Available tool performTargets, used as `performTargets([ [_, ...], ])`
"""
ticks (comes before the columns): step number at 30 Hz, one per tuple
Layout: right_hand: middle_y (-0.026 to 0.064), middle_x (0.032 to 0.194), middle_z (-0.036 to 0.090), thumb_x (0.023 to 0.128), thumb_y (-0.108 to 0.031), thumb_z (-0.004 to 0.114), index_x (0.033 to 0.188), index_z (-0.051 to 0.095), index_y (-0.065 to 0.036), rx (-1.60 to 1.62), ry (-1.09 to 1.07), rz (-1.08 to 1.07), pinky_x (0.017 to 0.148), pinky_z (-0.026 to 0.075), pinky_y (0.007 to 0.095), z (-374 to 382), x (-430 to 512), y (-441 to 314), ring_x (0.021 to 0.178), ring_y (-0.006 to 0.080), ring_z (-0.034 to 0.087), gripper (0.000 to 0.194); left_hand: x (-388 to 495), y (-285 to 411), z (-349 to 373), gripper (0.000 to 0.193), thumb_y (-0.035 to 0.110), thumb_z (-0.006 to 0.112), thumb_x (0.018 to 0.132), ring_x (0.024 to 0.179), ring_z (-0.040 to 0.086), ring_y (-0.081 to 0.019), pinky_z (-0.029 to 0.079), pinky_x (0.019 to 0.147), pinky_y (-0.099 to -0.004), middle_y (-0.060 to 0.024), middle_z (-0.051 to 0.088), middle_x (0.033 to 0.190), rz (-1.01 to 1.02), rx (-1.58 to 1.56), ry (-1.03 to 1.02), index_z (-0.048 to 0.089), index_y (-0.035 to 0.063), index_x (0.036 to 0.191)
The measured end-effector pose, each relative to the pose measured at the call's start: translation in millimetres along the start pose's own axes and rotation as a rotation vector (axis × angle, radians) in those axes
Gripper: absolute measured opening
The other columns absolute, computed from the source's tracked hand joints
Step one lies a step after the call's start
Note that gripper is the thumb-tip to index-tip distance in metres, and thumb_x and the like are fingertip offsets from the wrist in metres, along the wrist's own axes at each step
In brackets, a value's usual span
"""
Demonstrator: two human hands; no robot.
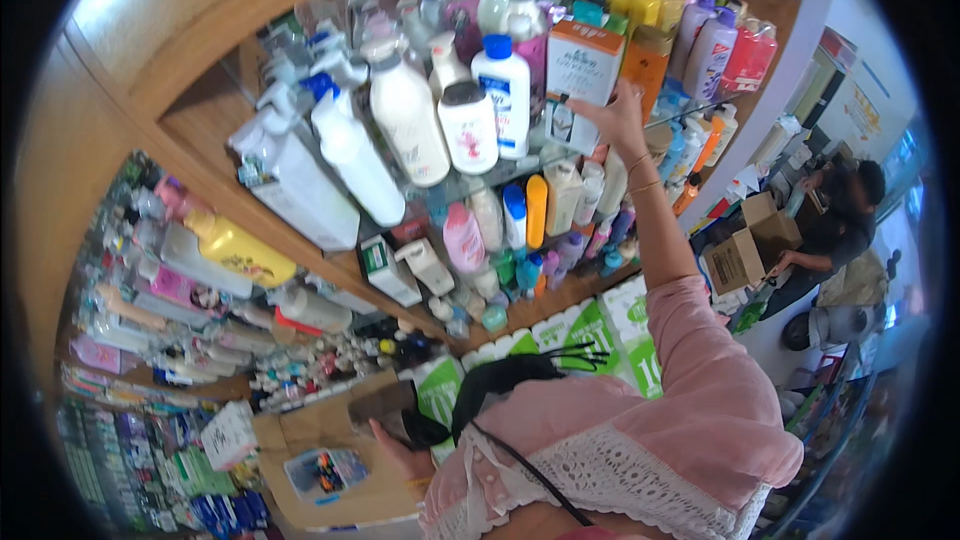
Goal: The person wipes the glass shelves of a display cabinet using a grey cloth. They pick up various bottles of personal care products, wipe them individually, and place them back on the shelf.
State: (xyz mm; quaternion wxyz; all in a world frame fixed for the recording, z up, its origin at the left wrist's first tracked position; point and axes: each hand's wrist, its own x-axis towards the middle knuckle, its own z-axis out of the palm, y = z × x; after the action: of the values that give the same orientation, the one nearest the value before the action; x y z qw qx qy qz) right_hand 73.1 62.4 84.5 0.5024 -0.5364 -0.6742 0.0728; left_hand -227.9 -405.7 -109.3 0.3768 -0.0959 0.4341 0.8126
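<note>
My right hand (622, 120) is raised to an upper glass shelf, with its fingers and thumb around the lower right of a white box with an orange top (581, 71). The box bears writing and stands upright among bottles. Just left of it is a white bottle with a blue cap (502, 101); an orange bottle (646, 67) stands to its right. Low in front of my body, my left hand (401, 454) is against a dark brown, box-like object (382, 409) and seems to hold it. Blur hides exactly what it is.
Pump bottles (405, 116) and tubes crowd the shelves, including a lower shelf (525, 214). Green-and-white packs (592, 334) line the area below. A wooden counter (300, 427) carries a plastic tub (326, 472). At right, another person (840, 217) handles an open cardboard carton (739, 262).
</note>
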Motion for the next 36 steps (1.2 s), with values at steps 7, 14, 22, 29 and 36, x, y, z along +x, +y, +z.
performTargets([
  [7, 0.0102, 0.104, 0.060, 0.066, -0.007, 0.078, 0.111, 0.048, 0.000, 0.652, 0.097, 0.250, 0.084, 0.047, 0.0299, -54.3, -79.1, 0.0, 0.097, 0.0185, 0.058, 0.055, 4.6, 2.0, -9.8, 0.049, 0.043, 0.053, 0.091, 0.113, 0.053, -0.0248, 0.044, 0.097, -0.0393, -0.0071, 0.055, 0.126, -0.026, -0.013, 0.013, 0.050, 0.0098, 0.127],
  [14, 0.0108, 0.104, 0.059, 0.068, -0.007, 0.077, 0.108, 0.048, 0.000, 0.614, 0.466, 0.309, 0.083, 0.045, 0.0298, -98.8, -83.6, 41.5, 0.095, 0.0182, 0.057, 0.051, 19.3, 10.1, -4.4, 0.051, 0.045, 0.053, 0.090, 0.111, 0.055, -0.0260, 0.046, 0.095, -0.0397, -0.0075, 0.056, 0.123, -0.106, 0.098, 0.022, 0.048, 0.0113, 0.128],
  [22, 0.0158, 0.096, 0.056, 0.062, -0.023, 0.084, 0.099, 0.051, 0.003, 0.068, 0.743, 0.300, 0.082, 0.043, 0.0376, -80.2, 43.5, 103.4, 0.090, 0.0282, 0.054, 0.056, 33.8, 0.2, 27.0, 0.054, 0.046, 0.052, 0.090, 0.113, 0.053, -0.0273, 0.045, 0.096, -0.0400, -0.0087, 0.054, 0.126, -0.151, 0.068, -0.066, 0.045, 0.0112, 0.131],
  [29, 0.0234, 0.101, 0.052, 0.056, -0.029, 0.087, 0.099, 0.049, 0.005, -0.076, 0.707, 0.172, 0.083, 0.041, 0.0447, -36.0, 91.7, 150.7, 0.096, 0.0406, 0.048, 0.066, 33.4, -20.5, 23.9, 0.063, 0.056, 0.054, 0.084, 0.111, 0.054, -0.0278, 0.045, 0.094, -0.0421, -0.0088, 0.056, 0.122, -0.110, 0.080, 0.018, 0.048, 0.0126, 0.128],
  [36, 0.0207, 0.104, 0.054, 0.073, -0.033, 0.076, 0.112, 0.048, 0.006, -0.002, 0.736, 0.053, 0.081, 0.043, 0.0405, -51.5, 69.4, 140.2, 0.093, 0.0338, 0.053, 0.062, 16.0, -23.7, 31.1, 0.058, 0.048, 0.053, 0.089, 0.113, 0.053, -0.0278, 0.044, 0.097, -0.0409, -0.0095, 0.053, 0.127, -0.077, 0.128, 0.162, 0.044, 0.0101, 0.131],
])
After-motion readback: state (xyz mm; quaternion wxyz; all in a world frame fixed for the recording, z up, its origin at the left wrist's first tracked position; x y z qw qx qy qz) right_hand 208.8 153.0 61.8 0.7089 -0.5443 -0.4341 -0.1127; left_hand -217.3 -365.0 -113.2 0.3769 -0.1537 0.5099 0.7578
